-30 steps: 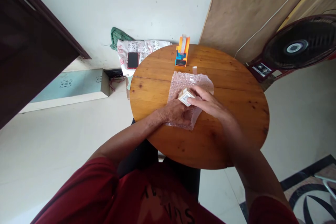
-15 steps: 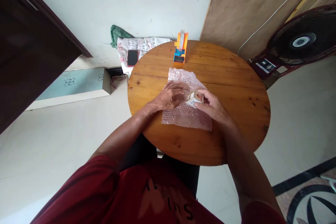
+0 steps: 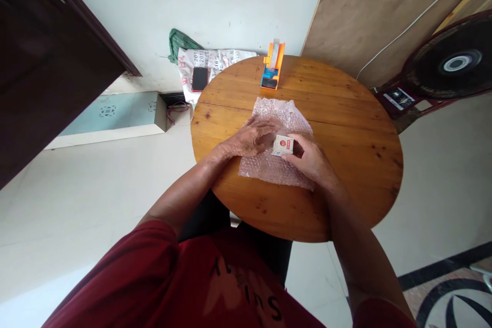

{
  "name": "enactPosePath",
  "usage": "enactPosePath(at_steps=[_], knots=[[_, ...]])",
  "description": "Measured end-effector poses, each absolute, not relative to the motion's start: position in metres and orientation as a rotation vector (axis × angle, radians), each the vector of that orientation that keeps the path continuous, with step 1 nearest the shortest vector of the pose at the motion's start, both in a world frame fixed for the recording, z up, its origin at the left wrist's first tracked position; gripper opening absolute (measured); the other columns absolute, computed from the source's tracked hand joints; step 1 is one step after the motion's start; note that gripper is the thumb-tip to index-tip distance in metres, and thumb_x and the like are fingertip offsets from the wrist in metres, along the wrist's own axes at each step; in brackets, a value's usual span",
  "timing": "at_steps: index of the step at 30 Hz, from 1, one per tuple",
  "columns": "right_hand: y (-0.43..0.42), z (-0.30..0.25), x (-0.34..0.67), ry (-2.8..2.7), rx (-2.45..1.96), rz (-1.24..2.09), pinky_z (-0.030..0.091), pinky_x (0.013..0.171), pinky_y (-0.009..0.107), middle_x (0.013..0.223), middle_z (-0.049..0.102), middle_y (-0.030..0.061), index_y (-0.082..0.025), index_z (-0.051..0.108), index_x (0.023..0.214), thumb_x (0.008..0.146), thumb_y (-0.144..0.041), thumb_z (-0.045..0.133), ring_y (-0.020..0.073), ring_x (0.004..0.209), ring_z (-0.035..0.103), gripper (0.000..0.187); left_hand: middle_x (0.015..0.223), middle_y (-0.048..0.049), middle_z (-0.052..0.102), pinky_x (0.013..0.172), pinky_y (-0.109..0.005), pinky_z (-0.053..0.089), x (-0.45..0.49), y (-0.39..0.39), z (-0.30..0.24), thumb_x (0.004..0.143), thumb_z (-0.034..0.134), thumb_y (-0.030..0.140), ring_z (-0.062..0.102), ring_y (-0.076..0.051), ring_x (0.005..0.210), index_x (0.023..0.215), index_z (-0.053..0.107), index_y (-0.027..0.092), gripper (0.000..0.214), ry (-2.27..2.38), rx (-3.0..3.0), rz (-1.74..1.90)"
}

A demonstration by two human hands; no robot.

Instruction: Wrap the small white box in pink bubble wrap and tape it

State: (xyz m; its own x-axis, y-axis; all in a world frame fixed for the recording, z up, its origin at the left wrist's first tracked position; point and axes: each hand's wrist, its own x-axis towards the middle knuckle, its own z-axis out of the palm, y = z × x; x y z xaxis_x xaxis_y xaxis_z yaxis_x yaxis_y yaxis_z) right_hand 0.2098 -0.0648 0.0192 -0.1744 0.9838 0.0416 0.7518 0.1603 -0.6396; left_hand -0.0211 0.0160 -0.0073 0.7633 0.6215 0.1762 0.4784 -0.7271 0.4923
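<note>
Red lettering [image 3: 289, 144], illegibly small, on box [image 3: 282, 145] in right hand [image 3: 312, 158].

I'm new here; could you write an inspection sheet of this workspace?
Surface: round brown wooden table.
Job's things: small white cardboard box with red marking; clear pinkish bubble wrap on the table.
Clutter: orange-and-blue plastic tape dispenser farther back; black, red-edged phone on a white printed sack beyond the table.
Hands: right hand holds the box in its fingers; left hand lies over the wrap.
Cables: thin white cable along the brown wall panel; reddish cord, floor left.
Surroundings: dark round fan, right; dark brown door, left.
</note>
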Motion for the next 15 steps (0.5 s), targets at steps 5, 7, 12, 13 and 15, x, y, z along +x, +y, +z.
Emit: enactPosePath(at_steps=[5, 7, 12, 13, 15], knots=[[-0.0644, 0.0174, 0.2080, -2.000, -1.647, 0.653, 0.054, 0.088, 0.047, 0.111, 0.074, 0.0088, -0.024, 0.063, 0.127, 0.078, -0.035, 0.069, 0.0298, 0.098, 0.068, 0.050, 0.151, -0.0086, 0.054, 0.128, -0.056, 0.011, -0.0218, 0.0163, -0.0053, 0.083, 0.058, 0.018, 0.036, -0.025, 0.151, 0.140, 0.053, 0.022, 0.057, 0.811, 2.539, 0.430], [-0.0641, 0.0170, 0.2090, -2.010, -1.637, 0.661, 0.054, 0.086, 0.046, 0.109, 0.074, 0.0080, -0.025, 0.064, 0.124, 0.078, -0.036, 0.070, 0.0293, 0.096, 0.068, 0.048, 0.151, -0.0089, 0.054, 0.128, -0.057, 0.011, -0.0219, 0.0162, -0.0044, 0.085, 0.057, 0.020, 0.035, -0.025, 0.151, 0.140, 0.054, 0.022, 0.054, 0.808, 2.540, 0.423], [-0.0641, 0.0174, 0.2109, -2.031, -1.654, 0.670, 0.054, 0.084, 0.045, 0.106, 0.074, 0.0064, -0.026, 0.063, 0.122, 0.078, -0.037, 0.071, 0.0290, 0.095, 0.068, 0.047, 0.151, -0.0073, 0.054, 0.127, -0.058, 0.010, -0.0217, 0.0154, -0.0027, 0.089, 0.054, 0.023, 0.034, -0.025, 0.152, 0.139, 0.055, 0.025, 0.050, 0.801, 2.526, 0.432], [-0.0643, 0.0177, 0.2106, -2.032, -1.654, 0.672, 0.054, 0.084, 0.045, 0.106, 0.074, 0.0064, -0.026, 0.063, 0.122, 0.078, -0.037, 0.071, 0.0289, 0.094, 0.068, 0.046, 0.151, -0.0072, 0.053, 0.127, -0.058, 0.010, -0.0216, 0.0152, -0.0025, 0.089, 0.054, 0.023, 0.034, -0.025, 0.152, 0.139, 0.055, 0.025, 0.050, 0.799, 2.522, 0.436], [-0.0647, 0.0184, 0.2095, -2.029, -1.649, 0.669, 0.054, 0.083, 0.044, 0.106, 0.074, 0.0059, -0.027, 0.063, 0.122, 0.078, -0.037, 0.070, 0.0286, 0.094, 0.069, 0.046, 0.151, -0.0073, 0.053, 0.127, -0.058, 0.011, -0.0215, 0.0150, -0.0025, 0.088, 0.054, 0.022, 0.034, -0.026, 0.152, 0.138, 0.056, 0.025, 0.050, 0.806, 2.513, 0.442]])
